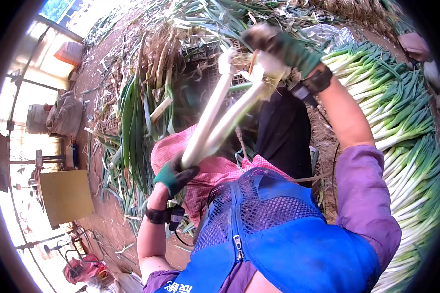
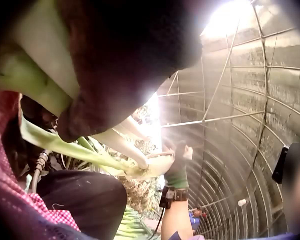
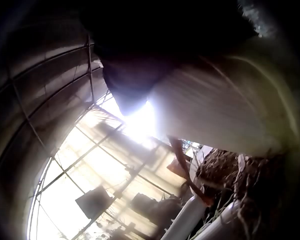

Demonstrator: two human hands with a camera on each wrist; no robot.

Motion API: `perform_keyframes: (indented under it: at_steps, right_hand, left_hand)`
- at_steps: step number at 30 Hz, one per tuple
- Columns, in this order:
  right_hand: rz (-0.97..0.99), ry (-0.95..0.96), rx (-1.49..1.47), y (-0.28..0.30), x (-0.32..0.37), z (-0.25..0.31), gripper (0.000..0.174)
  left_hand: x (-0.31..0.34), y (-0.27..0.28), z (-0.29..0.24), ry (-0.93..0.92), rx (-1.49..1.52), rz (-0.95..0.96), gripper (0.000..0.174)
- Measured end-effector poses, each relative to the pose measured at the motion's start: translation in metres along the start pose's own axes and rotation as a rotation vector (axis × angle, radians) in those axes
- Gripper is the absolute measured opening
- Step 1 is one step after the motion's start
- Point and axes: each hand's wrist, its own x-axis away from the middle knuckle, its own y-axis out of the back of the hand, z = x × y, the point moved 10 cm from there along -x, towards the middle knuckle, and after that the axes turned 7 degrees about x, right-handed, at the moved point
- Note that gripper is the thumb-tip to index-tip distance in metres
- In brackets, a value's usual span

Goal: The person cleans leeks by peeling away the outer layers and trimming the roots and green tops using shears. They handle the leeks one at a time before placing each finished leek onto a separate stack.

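Observation:
My gloved left hand [image 1: 177,176] grips long green onions [image 1: 209,117] by their lower stalks, in front of the pink checked cloth [image 1: 208,171]. Their white shafts slant up toward hairy root ends [image 1: 240,59]. At that upper end is my gloved right hand [image 1: 281,46], blurred, its fingers on a pale outer layer [image 1: 271,66] of one onion. The right wrist view has this pale layer [image 3: 210,105] close under the dark glove [image 3: 130,75], with soil-covered roots [image 3: 235,175] below. The left wrist view shows the left glove [image 2: 125,55] wrapped over the stalks [image 2: 40,45].
Trimmed green onions [image 1: 391,112] lie in a long pile on the right. Untrimmed ones [image 1: 132,127] with brown roots lie on the left, beside a plastic crate [image 1: 200,56]. A yellow board [image 1: 66,195] stands farther left. Leaf scraps litter the ground.

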Motion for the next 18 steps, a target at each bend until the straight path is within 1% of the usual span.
perform_keyframes:
  at_steps: [1, 2, 3, 5, 6, 9, 10, 11, 12, 13, 14, 15, 16, 17, 18]
  right_hand:
    - [-0.004, 0.364, 0.381, -0.024, 0.010, 0.048, 0.028]
    - [0.189, -0.071, 0.302, -0.044, 0.009, 0.058, 0.028]
    - [0.270, -0.151, 0.155, -0.069, 0.008, 0.032, 0.030]
    - [0.180, -0.362, 0.493, -0.078, 0.011, -0.002, 0.027]
    - [0.097, -0.256, 0.601, -0.076, 0.011, 0.014, 0.018]
    - [-0.270, -0.074, 0.325, -0.027, 0.007, 0.040, 0.027]
    - [-0.433, -0.093, 0.667, 0.015, 0.003, 0.020, 0.025]
    - [-0.604, -0.106, 1.010, 0.062, 0.007, 0.001, 0.023]
    - [-0.712, -0.331, 0.848, 0.117, 0.035, -0.021, 0.016]
    - [-0.886, -0.623, 0.411, 0.162, 0.074, -0.090, 0.017]
    - [-1.025, -0.684, 0.249, 0.196, 0.110, -0.127, 0.018]
    - [-1.098, -0.653, 0.221, 0.221, 0.151, -0.147, 0.021]
    - [-1.137, -0.641, 0.196, 0.239, 0.192, -0.171, 0.025]
    - [-1.159, -0.640, 0.171, 0.250, 0.234, -0.195, 0.029]
    - [-1.166, -0.645, 0.142, 0.257, 0.279, -0.219, 0.034]
  left_hand:
    - [-0.004, -0.001, -0.001, -0.017, -0.056, -0.002, 0.044]
    - [-0.005, -0.001, -0.003, -0.031, -0.111, -0.007, 0.039]
    - [0.000, -0.005, -0.005, 0.010, -0.177, -0.008, 0.043]
    - [0.003, -0.002, -0.010, 0.071, -0.303, -0.022, 0.050]
    - [0.005, 0.000, -0.012, 0.081, -0.326, -0.045, 0.048]
    - [0.010, 0.006, -0.021, 0.125, -0.201, -0.103, 0.046]
    - [0.009, 0.009, -0.007, 0.065, -0.076, -0.102, 0.047]
    - [0.014, 0.014, -0.003, 0.045, 0.037, -0.095, 0.049]
    - [0.022, 0.021, 0.007, 0.053, 0.213, -0.102, 0.051]
    - [0.028, 0.030, 0.019, 0.061, 0.388, -0.109, 0.052]
    - [0.031, 0.045, 0.037, 0.048, 0.618, -0.126, 0.054]
    - [0.030, 0.065, 0.032, -0.086, 0.641, -0.108, 0.053]
    - [0.034, 0.088, 0.033, -0.129, 0.673, -0.155, 0.047]
    - [0.034, 0.117, 0.034, -0.129, 0.515, -0.276, 0.051]
    - [0.040, 0.137, 0.010, -0.194, 0.447, -0.361, 0.041]
